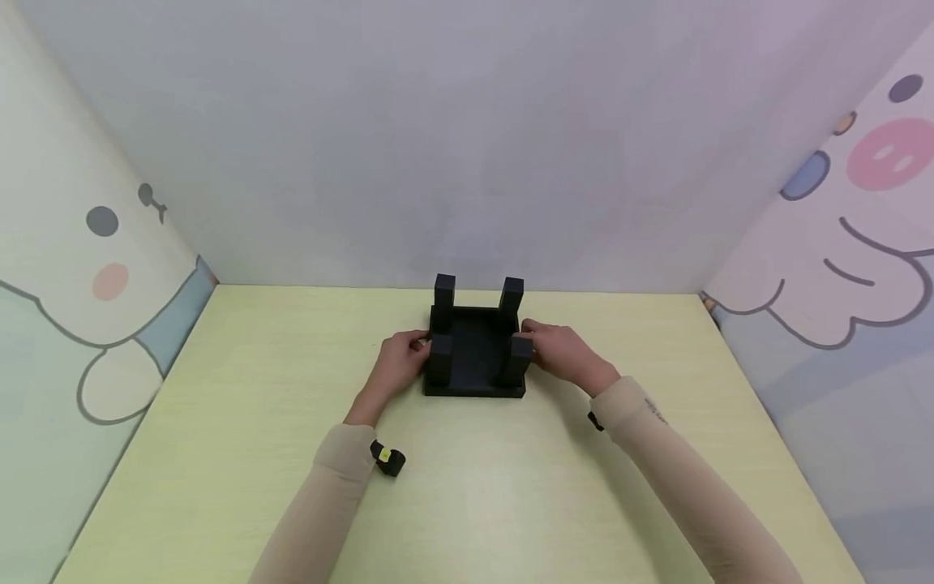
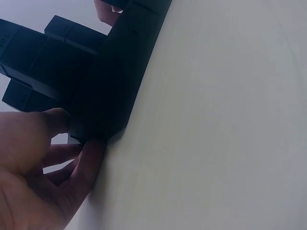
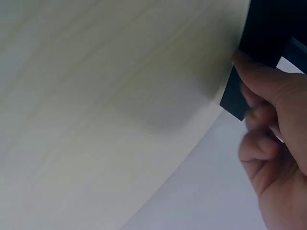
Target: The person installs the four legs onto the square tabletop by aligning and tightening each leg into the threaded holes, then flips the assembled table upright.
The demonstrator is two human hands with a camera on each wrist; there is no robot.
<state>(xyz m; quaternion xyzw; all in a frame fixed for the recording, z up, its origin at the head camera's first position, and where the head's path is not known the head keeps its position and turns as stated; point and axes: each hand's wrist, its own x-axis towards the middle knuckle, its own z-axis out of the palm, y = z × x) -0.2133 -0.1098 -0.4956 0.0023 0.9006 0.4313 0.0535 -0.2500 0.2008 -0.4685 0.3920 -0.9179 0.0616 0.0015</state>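
Observation:
A black square base with several thick upright posts, like a small upturned stool (image 1: 477,357), is at the far middle of the table. My left hand (image 1: 397,361) grips its left side. In the left wrist view, the thumb is on the upper face of the base (image 2: 115,72), and the fingers (image 2: 88,165) curl under its edge. On the opposite side my right hand (image 1: 565,353) pinches the right edge. The right wrist view shows thumb and curled fingers on the black edge (image 3: 235,93); the posts are mostly out of that view.
The pale yellow tabletop (image 1: 474,503) ends at a plain light back wall (image 1: 452,146) just behind the black piece. Cartoon-printed panels (image 1: 109,259) flank the table on both sides. Each sleeve carries a small black wrist device (image 1: 388,459).

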